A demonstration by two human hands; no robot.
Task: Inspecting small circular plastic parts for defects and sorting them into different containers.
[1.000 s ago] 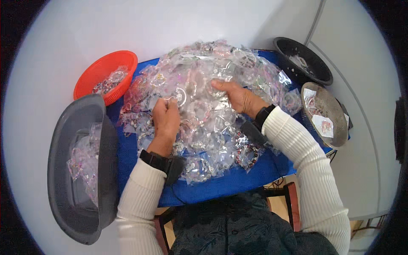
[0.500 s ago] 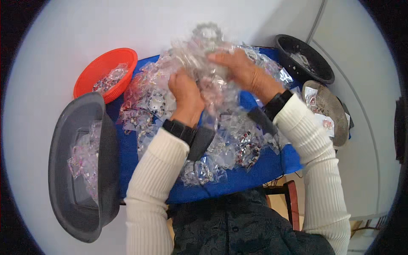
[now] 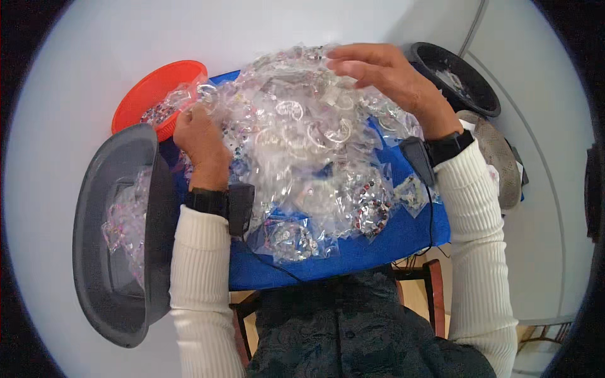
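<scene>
A broad heap of bracelets in clear plastic bags [image 3: 296, 126] covers most of the blue tabletop. My left hand [image 3: 201, 138] is at the heap's left side, beside the red basket [image 3: 132, 104]. Its fingers are closed on a clear bag [image 3: 207, 93] with what looks like a beaded bracelet inside, near the basket's rim. My right hand [image 3: 400, 79] hovers over the heap's far right part, fingers stretched out and holding nothing. Closer to me lie a bagged dark-red and silver bead bracelet [image 3: 373, 211] and a bagged silver one [image 3: 296, 242].
A grey tub [image 3: 154, 252] with pinkish bags stands at the left. On the right are a black basket [image 3: 488, 104] holding some bags and a brownish round basket [image 3: 507, 151]. A blue table edge [image 3: 340, 271] runs before me, with chair parts [image 3: 435, 290] below.
My hands have parted: the left went left toward the red basket with a bag, the right moved up and right, now open. The blurred bags between them now lie spread on the heap.
</scene>
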